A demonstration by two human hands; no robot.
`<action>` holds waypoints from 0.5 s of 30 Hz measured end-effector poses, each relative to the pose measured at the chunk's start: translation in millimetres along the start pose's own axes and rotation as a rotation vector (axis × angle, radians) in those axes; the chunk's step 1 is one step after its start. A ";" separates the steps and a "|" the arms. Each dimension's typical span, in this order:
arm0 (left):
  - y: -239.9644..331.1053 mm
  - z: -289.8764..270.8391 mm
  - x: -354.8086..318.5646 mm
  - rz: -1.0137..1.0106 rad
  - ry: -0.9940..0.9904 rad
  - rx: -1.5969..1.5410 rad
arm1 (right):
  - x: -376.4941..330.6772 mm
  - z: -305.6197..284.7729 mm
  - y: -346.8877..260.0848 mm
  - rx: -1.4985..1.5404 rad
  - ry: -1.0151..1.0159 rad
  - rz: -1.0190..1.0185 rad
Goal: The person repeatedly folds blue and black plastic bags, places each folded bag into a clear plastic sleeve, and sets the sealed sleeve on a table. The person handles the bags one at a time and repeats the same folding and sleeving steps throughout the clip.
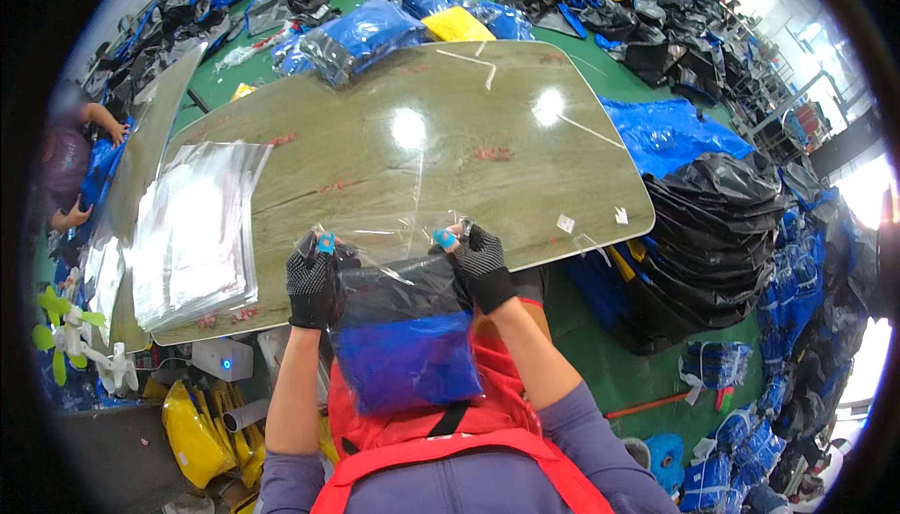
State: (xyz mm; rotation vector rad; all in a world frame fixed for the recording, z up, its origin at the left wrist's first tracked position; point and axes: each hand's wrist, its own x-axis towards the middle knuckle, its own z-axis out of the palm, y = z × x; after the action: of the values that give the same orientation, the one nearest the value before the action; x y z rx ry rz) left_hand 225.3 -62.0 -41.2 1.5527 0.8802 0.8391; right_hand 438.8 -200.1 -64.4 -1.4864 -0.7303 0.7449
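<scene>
A clear plastic bag with a folded black and blue sheet inside hangs in front of my body at the table's near edge. My left hand, in a dark dotted glove with a blue band on a finger, is closed on the bag's upper left corner. At the upper right corner my right hand, gloved the same way, pinches the plastic. The bag's mouth stretches between them above the folded sheet. On the table's left lies a stack of flat clear bags.
The worn table has rounded corners. Blue packed bundles lie beyond it; a large black sheet pile stands right. Yellow pieces and a small green fan are lower left. Another person is at the far left.
</scene>
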 end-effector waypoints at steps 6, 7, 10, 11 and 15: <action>7.3 -14.5 4.8 -0.254 -0.144 -0.543 | 5.7 -12.6 -8.4 0.344 0.057 -0.026; 5.9 -17.2 7.1 -0.264 -0.064 -0.536 | 6.3 -13.5 -10.6 0.332 0.086 -0.157; -1.3 -19.5 18.0 -0.214 -0.124 -0.639 | 12.5 -11.1 -17.9 0.418 0.017 -0.011; -5.3 -18.2 22.2 -0.187 -0.213 -0.765 | 16.8 -8.7 -20.7 0.418 0.126 -0.041; -16.2 -11.8 32.2 -0.253 -0.096 -0.553 | 35.9 4.2 -38.7 0.057 0.525 -0.557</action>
State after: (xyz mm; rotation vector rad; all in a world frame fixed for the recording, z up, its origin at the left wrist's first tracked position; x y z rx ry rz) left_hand 228.5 -26.3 -53.7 0.9679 0.6819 0.7376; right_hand 456.2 -167.0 -26.8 -1.2592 -0.6591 -0.0515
